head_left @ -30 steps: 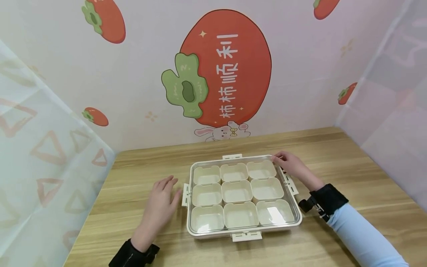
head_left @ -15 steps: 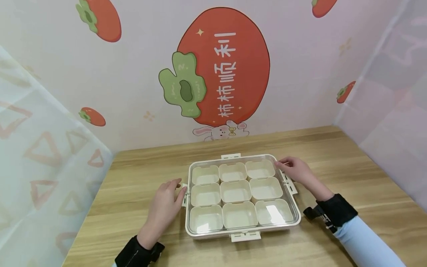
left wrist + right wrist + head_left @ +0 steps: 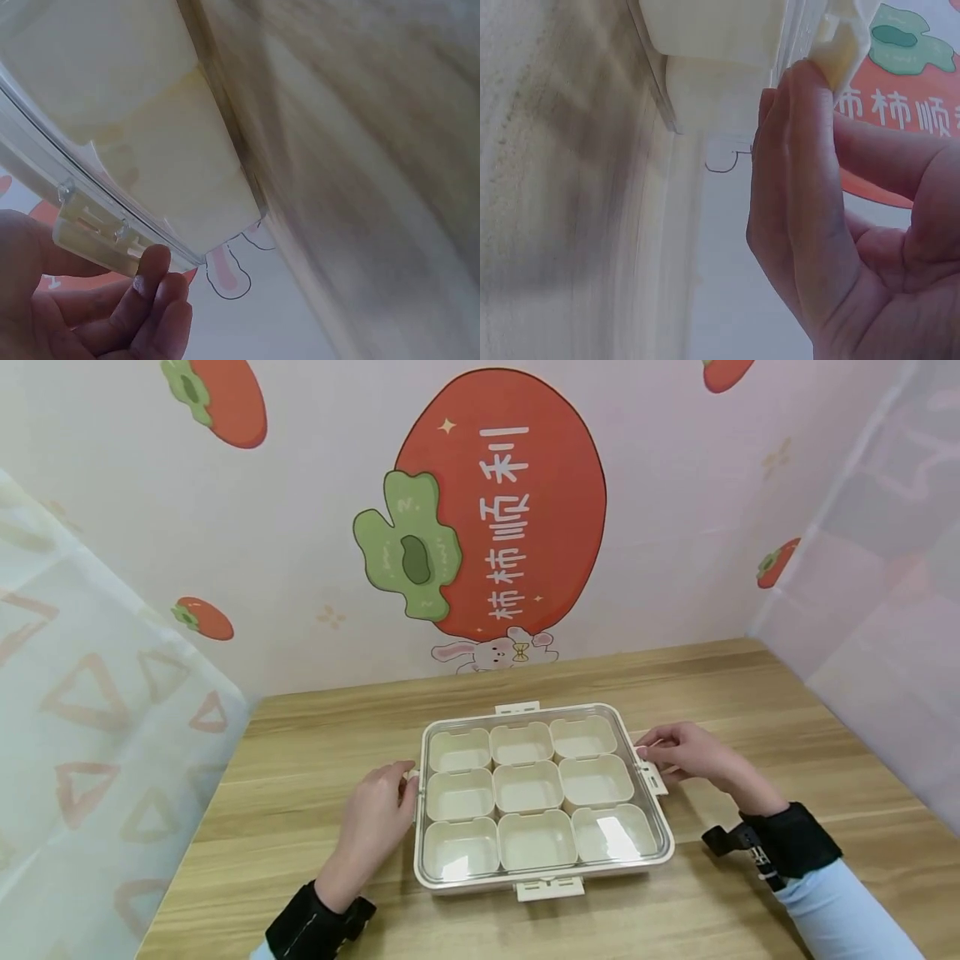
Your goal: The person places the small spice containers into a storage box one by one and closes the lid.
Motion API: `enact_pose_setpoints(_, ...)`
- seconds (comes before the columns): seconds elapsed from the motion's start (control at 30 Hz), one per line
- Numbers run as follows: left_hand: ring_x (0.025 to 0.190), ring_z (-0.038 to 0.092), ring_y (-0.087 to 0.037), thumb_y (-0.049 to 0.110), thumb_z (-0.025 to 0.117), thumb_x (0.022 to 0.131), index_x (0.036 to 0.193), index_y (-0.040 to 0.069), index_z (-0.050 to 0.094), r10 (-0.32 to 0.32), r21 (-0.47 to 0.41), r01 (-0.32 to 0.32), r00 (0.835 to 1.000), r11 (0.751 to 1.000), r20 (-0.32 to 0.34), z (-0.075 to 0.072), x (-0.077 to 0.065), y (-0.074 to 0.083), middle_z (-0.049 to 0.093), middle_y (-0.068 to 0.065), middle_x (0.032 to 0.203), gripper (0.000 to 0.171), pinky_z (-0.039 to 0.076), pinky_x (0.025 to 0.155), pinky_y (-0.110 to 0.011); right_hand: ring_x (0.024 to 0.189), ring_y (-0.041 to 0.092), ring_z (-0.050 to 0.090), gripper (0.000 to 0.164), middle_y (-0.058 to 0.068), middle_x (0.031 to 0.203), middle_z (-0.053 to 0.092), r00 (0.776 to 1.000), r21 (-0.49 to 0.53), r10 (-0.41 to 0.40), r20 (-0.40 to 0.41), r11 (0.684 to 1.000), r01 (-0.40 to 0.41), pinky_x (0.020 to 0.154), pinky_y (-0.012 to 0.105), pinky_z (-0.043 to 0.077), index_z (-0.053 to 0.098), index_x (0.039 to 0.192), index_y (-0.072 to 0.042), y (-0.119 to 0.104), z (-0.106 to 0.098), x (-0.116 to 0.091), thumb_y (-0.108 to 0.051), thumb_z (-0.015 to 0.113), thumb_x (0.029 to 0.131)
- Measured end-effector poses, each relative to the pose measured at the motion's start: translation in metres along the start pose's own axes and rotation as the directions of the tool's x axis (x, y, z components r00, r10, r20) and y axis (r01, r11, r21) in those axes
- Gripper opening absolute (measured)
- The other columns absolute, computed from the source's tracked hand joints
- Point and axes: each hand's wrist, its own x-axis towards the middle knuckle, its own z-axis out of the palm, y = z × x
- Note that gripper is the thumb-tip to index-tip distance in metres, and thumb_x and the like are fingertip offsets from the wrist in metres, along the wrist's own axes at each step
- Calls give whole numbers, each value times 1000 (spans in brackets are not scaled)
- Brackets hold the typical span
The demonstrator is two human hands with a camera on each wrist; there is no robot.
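Note:
A cream storage box with a clear lid (image 3: 525, 793) sits in the middle of the wooden table (image 3: 322, 727), with several small square cups (image 3: 531, 787) in rows under the lid. At its left side, my left hand (image 3: 375, 810) pinches the side latch (image 3: 97, 232) between thumb and fingertips; in the head view the hand mostly covers that latch. My right hand (image 3: 693, 756) has its thumb and fingers at the right latch (image 3: 844, 52), fingertips against the flap's edge. Both side latches stick outward from the rim.
Two more latches stick out, the front one (image 3: 550, 888) toward me and the back one (image 3: 517, 707) on the far side. Behind the table rises a backdrop with printed red persimmons (image 3: 502, 510). Patterned cloth panels (image 3: 112, 693) close off both sides.
My right hand has slid from the box's back right corner down to its right latch. My left hand has moved in to the left latch. The view has shifted slightly; the box stays put.

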Motion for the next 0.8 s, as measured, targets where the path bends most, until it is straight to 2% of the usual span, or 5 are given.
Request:
enact_pose_setpoints(0.53,61,45,-11,9,61,86,106,1,68,3,-39,-4,1000,999,-9,1,-2,0,55,0,67,22,38,54,-25,66,10,59,27,-1,76,59,997,-10,16,-73,1000,-17,60,28,54,54,104,10,-4,13,5,-15,54,93)
enact_pose_setpoints(0.8,61,44,-11,9,62,86,105,1,68,23,-50,-24,1000,998,-19,2,1,0,53,0,66,22,37,55,-25,67,10,59,27,3,82,60,997,-38,20,-79,999,-23,59,28,54,55,104,9,-6,12,3,-15,54,93)
